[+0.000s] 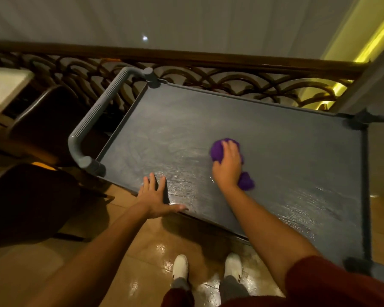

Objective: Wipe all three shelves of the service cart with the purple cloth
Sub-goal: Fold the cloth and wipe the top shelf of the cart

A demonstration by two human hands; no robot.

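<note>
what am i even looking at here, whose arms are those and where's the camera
There is no machine here. The single picture comes from a camera worn on a person's head, looking down, so the arms are the wearer's own; their white shoes show below. In front stands a grey cart with a handle on its left end. Only the top shelf shows clearly. The right hand presses a bunched purple cloth on the shelf, which looks streaked and wet. The left hand rests flat and open on the near edge, holding nothing.
</note>
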